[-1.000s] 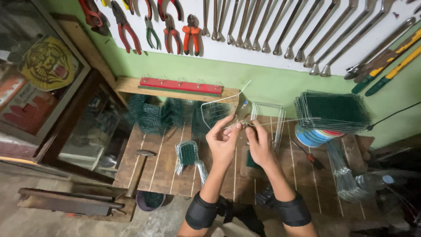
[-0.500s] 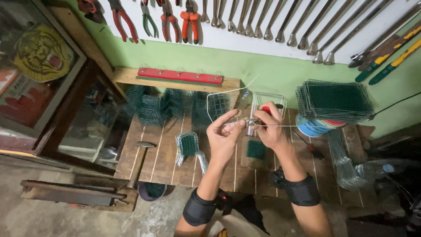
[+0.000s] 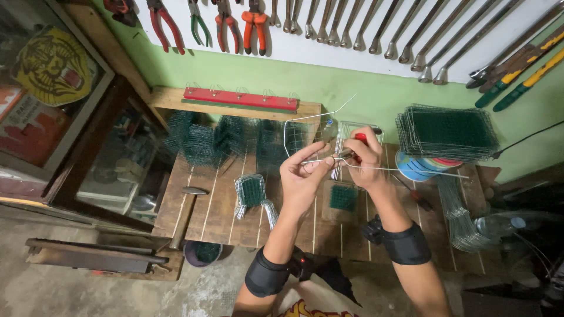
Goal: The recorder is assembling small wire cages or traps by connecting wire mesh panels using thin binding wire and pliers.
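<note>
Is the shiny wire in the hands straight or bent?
Bent. The wire rises from the left hand, turns a corner and runs sideways, while the right hand grips red-handled pliers on it.

The pliers in the right hand have a red handle, and the wire pinched by the left hand is pale silver. Both wrists carry black bands. The mesh stack is dark green in a fine square grid, as are the small mesh pieces. Under the stack sits a blue tub with red and white stripes. The bench is brown wood with pale seams. The bar on the shelf is red. The wall is light green below and white above. Hanging pliers show orange and red grips; the wrenches are grey steel.
</note>
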